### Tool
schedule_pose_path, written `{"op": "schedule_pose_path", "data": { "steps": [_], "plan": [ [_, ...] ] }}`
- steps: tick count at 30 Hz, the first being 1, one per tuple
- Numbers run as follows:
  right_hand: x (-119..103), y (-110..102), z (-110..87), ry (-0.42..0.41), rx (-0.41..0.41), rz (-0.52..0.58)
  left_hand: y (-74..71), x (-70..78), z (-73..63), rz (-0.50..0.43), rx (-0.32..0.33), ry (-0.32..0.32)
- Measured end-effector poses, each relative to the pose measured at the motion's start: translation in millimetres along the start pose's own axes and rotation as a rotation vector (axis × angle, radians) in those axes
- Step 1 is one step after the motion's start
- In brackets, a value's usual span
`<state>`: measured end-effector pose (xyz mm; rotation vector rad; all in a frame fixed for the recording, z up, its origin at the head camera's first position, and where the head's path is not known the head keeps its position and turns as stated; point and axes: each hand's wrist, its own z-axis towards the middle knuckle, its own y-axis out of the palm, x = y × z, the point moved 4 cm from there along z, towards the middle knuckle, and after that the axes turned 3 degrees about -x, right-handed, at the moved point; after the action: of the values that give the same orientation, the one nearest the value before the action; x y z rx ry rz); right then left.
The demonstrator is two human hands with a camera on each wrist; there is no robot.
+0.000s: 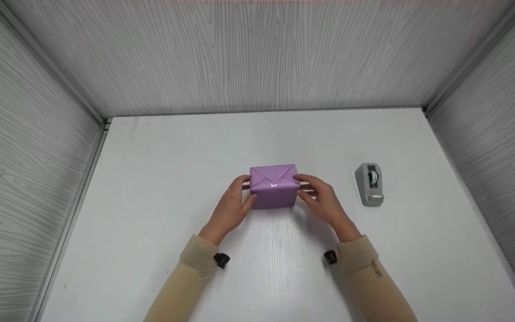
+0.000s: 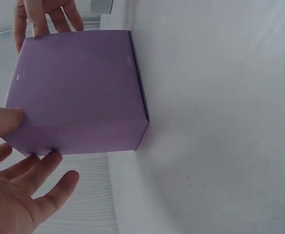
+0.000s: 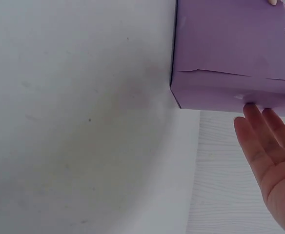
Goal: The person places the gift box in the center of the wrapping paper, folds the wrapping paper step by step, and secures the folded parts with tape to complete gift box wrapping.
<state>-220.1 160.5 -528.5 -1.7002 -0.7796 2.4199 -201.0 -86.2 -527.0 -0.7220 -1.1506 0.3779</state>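
A box wrapped in shiny purple paper [image 1: 273, 197] sits in the middle of the white table, its folded flaps forming triangles on top. A small glossy patch shows near the top front edge. My left hand [image 1: 231, 205] grips its left side, thumb at the near corner and fingertips on the side face. From the right, my right hand [image 1: 324, 203] holds the opposite side the same way, between thumb and fingers. The left wrist view shows the plain near face of the box [image 2: 79, 80]. In the right wrist view, a paper seam runs along the box's edge [image 3: 235, 44].
A grey tape dispenser [image 1: 368, 185] stands on the white table [image 1: 172, 156] to the right of the box. Grey wood-grain panels [image 1: 257, 58] rise behind the table and at both sides. Black wrist-camera mounts [image 1: 221, 260] stick out inward from the tan sleeves.
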Motion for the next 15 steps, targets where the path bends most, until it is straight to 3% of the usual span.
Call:
{"op": "schedule_pose_path", "data": {
  "steps": [4,11,15],
  "plan": [
    [0.9,2.6,-0.8,0.050,0.026,0.019,0.9,-0.7,-1.0,-0.034,-0.024,-0.069],
    [-11.0,1.6,-3.8,0.124,0.104,0.101,-6.1,7.7,-4.0,-0.082,0.051,-0.009],
    [-19.3,-1.3,-6.7,0.192,0.126,0.126,-7.1,9.9,-4.4,-0.086,0.062,-0.021]
  ]
}}
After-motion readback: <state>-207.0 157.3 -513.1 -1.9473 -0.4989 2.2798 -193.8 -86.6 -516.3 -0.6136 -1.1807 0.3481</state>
